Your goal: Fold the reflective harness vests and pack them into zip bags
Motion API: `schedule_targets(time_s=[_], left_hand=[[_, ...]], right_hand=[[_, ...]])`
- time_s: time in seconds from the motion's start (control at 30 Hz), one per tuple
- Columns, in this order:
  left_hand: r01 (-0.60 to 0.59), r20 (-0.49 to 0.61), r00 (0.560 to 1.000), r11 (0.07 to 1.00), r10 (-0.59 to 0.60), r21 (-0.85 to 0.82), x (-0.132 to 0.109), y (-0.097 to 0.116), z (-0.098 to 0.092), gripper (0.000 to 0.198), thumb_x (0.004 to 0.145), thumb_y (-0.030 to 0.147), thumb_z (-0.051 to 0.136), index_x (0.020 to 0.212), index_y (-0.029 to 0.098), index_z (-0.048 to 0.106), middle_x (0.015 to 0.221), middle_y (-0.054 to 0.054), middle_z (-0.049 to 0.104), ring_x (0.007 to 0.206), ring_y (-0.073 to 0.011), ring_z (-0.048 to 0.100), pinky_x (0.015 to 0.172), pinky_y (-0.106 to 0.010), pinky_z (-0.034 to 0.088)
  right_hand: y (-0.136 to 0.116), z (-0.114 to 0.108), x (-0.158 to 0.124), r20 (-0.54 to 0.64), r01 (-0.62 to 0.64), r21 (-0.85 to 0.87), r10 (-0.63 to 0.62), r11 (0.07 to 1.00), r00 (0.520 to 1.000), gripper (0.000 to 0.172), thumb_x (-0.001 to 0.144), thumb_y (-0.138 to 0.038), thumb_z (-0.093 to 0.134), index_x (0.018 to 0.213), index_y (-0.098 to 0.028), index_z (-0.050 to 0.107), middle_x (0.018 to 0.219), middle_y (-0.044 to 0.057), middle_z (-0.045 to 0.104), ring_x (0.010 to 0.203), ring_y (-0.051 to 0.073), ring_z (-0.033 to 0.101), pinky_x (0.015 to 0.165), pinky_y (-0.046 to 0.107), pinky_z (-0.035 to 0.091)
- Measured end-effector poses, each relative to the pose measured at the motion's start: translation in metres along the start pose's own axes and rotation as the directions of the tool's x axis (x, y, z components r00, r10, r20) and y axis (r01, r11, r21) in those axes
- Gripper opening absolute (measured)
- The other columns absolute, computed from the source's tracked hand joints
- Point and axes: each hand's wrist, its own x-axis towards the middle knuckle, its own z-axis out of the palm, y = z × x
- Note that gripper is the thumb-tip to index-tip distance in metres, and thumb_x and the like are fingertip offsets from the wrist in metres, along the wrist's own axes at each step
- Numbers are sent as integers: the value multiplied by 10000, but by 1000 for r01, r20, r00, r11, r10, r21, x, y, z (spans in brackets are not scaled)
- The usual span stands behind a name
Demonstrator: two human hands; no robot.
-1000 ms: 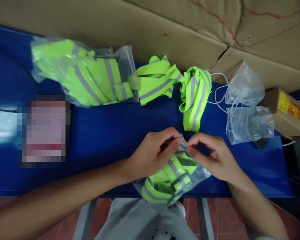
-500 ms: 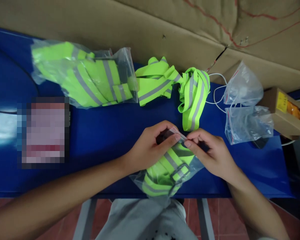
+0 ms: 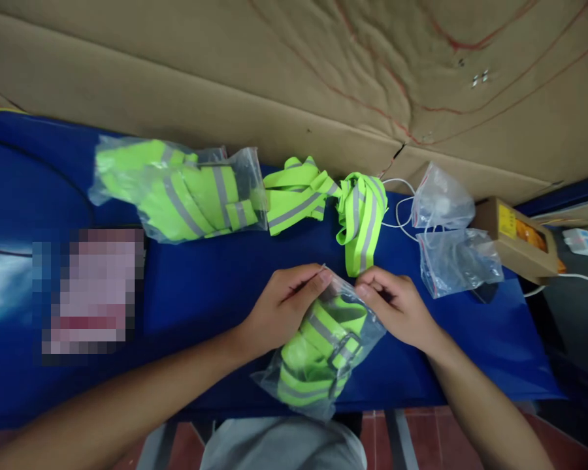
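A clear zip bag lies at the table's near edge with a folded neon-yellow reflective strap inside, its black buckle showing through the plastic. My left hand pinches the left end of the bag's top edge between thumb and fingers. At the right part of that same edge, my right hand grips the plastic with its thumb and curled fingers. Just beyond my hands rests a loose bundled reflective strap, and a second strap bundle lies to its left.
Farther left is a filled clear bag of neon straps. Two clear bags and a white cord lie right, beside a cardboard box. A blurred-out rectangular object sits on the blue table. Cardboard lines the back.
My hands have moved apart along the bag's top edge, so more of it shows between them. The whole view has shifted, with the table lower in the picture.
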Motion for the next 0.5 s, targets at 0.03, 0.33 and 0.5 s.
schedule_targets(time_s=[0.03,0.33,0.5], left_hand=[[-7,-50,999,1000,6,-7,1,1,-1,433,1028,491,554,872,135,745,743,-10,658,675,-130,558,612,-229,418],[-258,-53,966,964,254,-71,1,-8,0,755,965,613,613,1550,215,350,1329,-139,631,1199,-262,635,1043,-412,519],[-456,-53,864,824,500,336,-8,-14,5,539,1011,395,602,1469,228,371,1458,-177,488,1351,-289,509,1145,-481,437]], right_hand=[[0,-2,1,17,9,6,-9,1000,1000,280,1027,-386,619,833,-183,612,646,-59,526,560,68,463,533,191,357],[0,-13,-14,-318,175,-38,-178,984,931,246,1004,-345,645,809,-195,648,672,-25,631,563,107,567,543,210,430],[-12,-46,-5,-644,188,-106,-211,976,735,263,1011,-399,637,834,-206,662,696,-20,641,606,121,567,577,220,449]])
